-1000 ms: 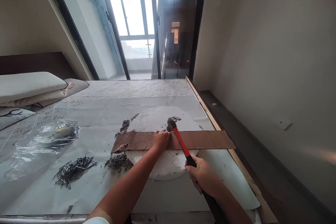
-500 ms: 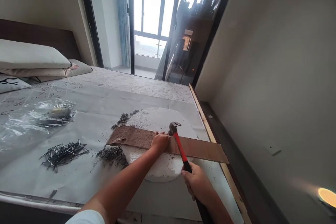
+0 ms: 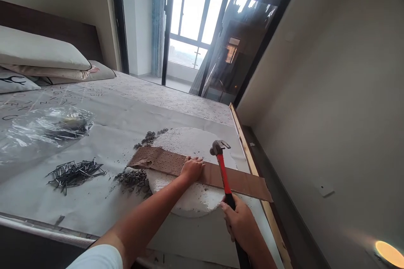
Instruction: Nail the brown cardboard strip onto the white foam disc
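Note:
My left hand [image 3: 192, 169] rests on a long brown cardboard strip [image 3: 238, 180]. Its fingers are bent together, and whatever may be between them is hidden. In my right hand [image 3: 238, 216] is the black grip of a claw hammer [image 3: 223, 168] with a red shaft, its metal head raised to the right of my left hand. Rows of small holes dot the strip's left part, and its left end is torn. Underneath lies a round white foam slab [image 3: 189, 136]. Grey crumbs [image 3: 134, 178] are heaped beside it, with a pile of nails [image 3: 75, 172] farther left.
A clear plastic bag [image 3: 47, 130] with dark contents lies on the white sheet [image 3: 107, 143] covering the bed. Pillows [image 3: 41, 52] are stacked at the far left. A wooden rail [image 3: 246, 147] edges the bed on the right, near the wall [image 3: 341, 92].
The hammer head has shifted up and to the right, away from my left hand. My left hand stays at the same place on the strip. The view has tilted slightly.

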`<state>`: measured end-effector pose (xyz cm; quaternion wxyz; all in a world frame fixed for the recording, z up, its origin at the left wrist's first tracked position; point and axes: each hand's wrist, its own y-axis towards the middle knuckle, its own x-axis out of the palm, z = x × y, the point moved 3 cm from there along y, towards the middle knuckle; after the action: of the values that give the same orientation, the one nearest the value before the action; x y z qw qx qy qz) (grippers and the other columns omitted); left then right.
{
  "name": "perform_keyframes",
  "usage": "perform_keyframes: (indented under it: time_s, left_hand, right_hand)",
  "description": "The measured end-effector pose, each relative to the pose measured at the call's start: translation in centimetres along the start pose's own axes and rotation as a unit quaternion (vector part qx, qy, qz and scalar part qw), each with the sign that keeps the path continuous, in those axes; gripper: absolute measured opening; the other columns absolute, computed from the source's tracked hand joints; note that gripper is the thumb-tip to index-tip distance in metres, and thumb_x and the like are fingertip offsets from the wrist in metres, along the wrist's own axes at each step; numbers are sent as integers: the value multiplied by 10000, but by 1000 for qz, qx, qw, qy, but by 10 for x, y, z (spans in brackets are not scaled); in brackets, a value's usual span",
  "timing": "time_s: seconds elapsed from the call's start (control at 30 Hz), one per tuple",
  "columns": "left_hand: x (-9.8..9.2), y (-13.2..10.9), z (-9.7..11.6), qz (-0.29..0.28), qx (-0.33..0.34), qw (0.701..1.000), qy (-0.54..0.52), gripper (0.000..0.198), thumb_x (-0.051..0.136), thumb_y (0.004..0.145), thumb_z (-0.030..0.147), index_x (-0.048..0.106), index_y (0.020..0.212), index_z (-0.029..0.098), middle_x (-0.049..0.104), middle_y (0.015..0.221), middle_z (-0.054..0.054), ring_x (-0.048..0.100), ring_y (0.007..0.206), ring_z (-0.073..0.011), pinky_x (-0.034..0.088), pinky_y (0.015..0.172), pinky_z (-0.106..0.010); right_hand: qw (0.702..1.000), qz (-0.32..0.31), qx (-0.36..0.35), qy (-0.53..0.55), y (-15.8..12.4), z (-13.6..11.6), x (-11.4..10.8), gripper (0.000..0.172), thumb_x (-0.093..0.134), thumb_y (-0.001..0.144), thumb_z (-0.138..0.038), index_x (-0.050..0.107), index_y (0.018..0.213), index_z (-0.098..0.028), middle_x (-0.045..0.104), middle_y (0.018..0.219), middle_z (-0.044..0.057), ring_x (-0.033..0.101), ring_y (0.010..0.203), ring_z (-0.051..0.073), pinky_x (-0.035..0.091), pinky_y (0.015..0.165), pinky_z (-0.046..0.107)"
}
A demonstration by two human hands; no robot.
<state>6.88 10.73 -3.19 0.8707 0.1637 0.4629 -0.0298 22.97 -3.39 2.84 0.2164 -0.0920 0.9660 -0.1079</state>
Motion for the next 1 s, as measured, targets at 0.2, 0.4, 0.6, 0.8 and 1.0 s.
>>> perform_keyframes:
  time_s: [0.2, 0.4, 0.6, 0.8, 1.0]
  left_hand:
    - [-22, -3, -14, 34, -58, 983, -173, 535, 448, 672, 174, 585, 1188, 154, 519, 1303, -93, 480, 1204, -228, 352, 1021, -358]
    - [-27, -2, -30, 110, -115, 929, -335, 539, 365, 673, 218, 621, 1131, 95, 610, 1197, -85, 542, 1137, -213, 390, 1011, -354]
    - [-22, 1, -38, 141, -130, 889, -415, 507, 370, 666, 221, 646, 1069, 86, 633, 1155, -110, 546, 1134, -217, 377, 1030, -385]
    - [-17, 2, -41, 147, -116, 868, -460, 479, 371, 683, 235, 650, 1047, 97, 645, 1134, -114, 558, 1113, -223, 400, 1004, -399]
    - [-51, -1, -23, 184, -85, 843, -498, 417, 427, 743, 296, 647, 1054, 125, 645, 1134, -115, 566, 1095, -231, 440, 957, -393]
  right_hand:
    - [999, -39, 35, 11, 2, -2, 6, 158, 455, 755, -358, 428, 712, -208, 341, 460, -92, 311, 320, 69, 295, 333, 219]
    - [998, -37, 35, 35, 1, -3, 13, 140, 428, 760, -352, 411, 747, -214, 336, 456, -108, 307, 285, 67, 291, 289, 212]
    - [997, -34, 68, 3, -1, -2, 27, 82, 423, 724, -268, 366, 689, -220, 302, 421, -118, 301, 281, 63, 276, 272, 199]
    - [997, -43, 58, 29, -2, 1, 32, 98, 416, 709, -312, 393, 723, -218, 318, 404, -124, 288, 255, 68, 264, 261, 209]
    - [998, -26, 42, -25, 2, 8, 33, 48, 377, 733, -259, 383, 704, -222, 330, 436, -94, 326, 311, 93, 278, 326, 230]
